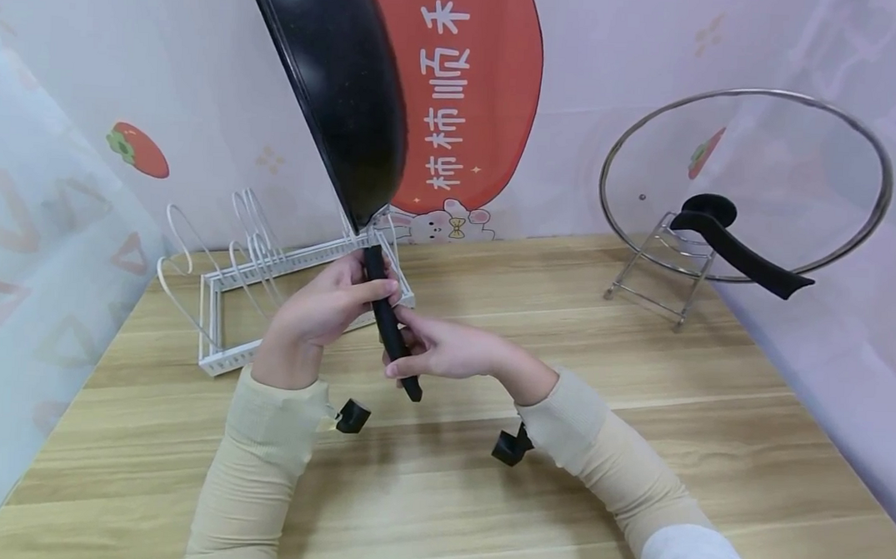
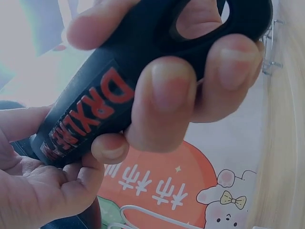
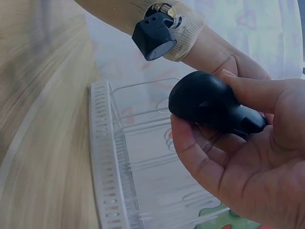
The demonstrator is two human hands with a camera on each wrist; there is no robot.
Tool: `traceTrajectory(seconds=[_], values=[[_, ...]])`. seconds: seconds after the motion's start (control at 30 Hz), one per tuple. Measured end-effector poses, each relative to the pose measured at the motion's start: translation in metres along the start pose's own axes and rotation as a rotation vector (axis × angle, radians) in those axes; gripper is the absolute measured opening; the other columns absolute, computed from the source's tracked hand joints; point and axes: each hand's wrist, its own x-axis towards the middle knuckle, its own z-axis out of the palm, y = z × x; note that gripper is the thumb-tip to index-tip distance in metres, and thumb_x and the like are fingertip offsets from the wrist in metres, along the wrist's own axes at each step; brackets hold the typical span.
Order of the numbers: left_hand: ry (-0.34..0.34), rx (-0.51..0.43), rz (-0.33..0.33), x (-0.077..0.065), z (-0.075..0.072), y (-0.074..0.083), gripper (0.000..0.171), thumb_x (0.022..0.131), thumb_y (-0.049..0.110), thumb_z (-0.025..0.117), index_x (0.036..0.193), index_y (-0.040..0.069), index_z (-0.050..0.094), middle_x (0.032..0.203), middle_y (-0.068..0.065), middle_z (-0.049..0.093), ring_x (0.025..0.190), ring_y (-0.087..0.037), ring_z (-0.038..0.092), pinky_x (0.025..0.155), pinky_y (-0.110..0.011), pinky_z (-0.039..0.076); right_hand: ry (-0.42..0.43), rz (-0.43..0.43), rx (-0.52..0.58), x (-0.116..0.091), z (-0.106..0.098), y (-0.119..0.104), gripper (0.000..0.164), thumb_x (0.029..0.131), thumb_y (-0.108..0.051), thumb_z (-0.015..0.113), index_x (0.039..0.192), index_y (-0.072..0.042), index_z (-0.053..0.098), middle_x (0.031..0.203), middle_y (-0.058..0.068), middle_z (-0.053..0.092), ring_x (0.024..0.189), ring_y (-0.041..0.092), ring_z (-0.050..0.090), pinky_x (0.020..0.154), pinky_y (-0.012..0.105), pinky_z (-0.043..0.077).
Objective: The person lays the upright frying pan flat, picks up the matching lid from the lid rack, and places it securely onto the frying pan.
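A black frying pan (image 1: pixel 344 83) is held up on edge above the back of the table, its body partly out of the head view. My left hand (image 1: pixel 325 303) grips its black handle (image 1: pixel 390 334) close to the pan. Nearer the handle's free end, my right hand (image 1: pixel 456 348) pinches it between thumb and fingers. Red lettering and a hanging hole on the handle (image 2: pixel 86 112) show in the left wrist view. Behind the left hand stands a white wire rack (image 1: pixel 227 360), which the pan's lower edge overlaps in the head view.
At the back right, a glass lid (image 1: pixel 884 178) with a black handle (image 1: pixel 749 255) leans upright on a small metal stand (image 1: pixel 650 301). A printed cloth (image 1: pixel 565 168) hangs behind the wooden table (image 1: pixel 438 496). Small black cameras (image 1: pixel 511 447) sit at both wrists.
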Motion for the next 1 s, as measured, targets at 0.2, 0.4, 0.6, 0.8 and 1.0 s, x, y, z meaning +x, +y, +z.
traceTrajectory(seconds=[0.2,0.4,0.6,0.8,1.0], values=[[-0.012,0.009,0.007,0.0,-0.001,0.002,0.009,0.098,-0.01,0.045,0.106,-0.006,0.044,0.084,-0.004,0.056,0.079,-0.015,0.056,0.083,-0.028,0.049,0.011,-0.011,-0.008,0.0,0.001,0.0,0.056,0.099,0.002,0.063,0.144,0.002,0.029,0.097,0.013,0.063,0.093,0.036,0.068,0.084,0.034,0.057],[-0.034,0.019,0.011,0.003,-0.001,0.002,0.011,0.099,-0.008,0.046,0.109,-0.007,0.043,0.086,-0.006,0.055,0.08,-0.018,0.057,0.084,-0.029,0.05,0.018,0.005,-0.009,0.0,-0.001,0.0,0.058,0.099,0.001,0.063,0.146,0.001,0.027,0.098,0.014,0.063,0.093,0.037,0.069,0.085,0.034,0.057],[-0.054,0.027,-0.005,0.008,0.001,0.002,0.01,0.099,-0.007,0.046,0.108,-0.004,0.042,0.083,-0.004,0.057,0.08,-0.019,0.056,0.081,-0.03,0.05,0.031,0.023,-0.026,-0.004,-0.002,-0.001,0.055,0.1,-0.001,0.063,0.144,0.001,0.029,0.099,0.014,0.063,0.09,0.024,0.069,0.087,0.033,0.056],[-0.038,0.015,-0.016,0.013,0.005,0.0,0.013,0.098,-0.007,0.047,0.109,-0.005,0.042,0.087,-0.007,0.055,0.081,-0.017,0.056,0.081,-0.028,0.05,0.047,0.022,-0.048,-0.009,-0.004,0.001,0.055,0.1,-0.001,0.063,0.143,0.002,0.029,0.097,0.013,0.064,0.089,0.023,0.069,0.086,0.033,0.056],[-0.04,0.028,-0.018,0.016,0.008,-0.001,0.014,0.097,-0.007,0.048,0.11,-0.006,0.042,0.088,-0.008,0.055,0.081,-0.017,0.056,0.079,-0.027,0.05,0.051,0.031,-0.031,-0.014,-0.005,0.002,0.052,0.1,-0.002,0.063,0.14,0.003,0.03,0.097,0.013,0.064,0.09,0.024,0.069,0.087,0.032,0.055]])
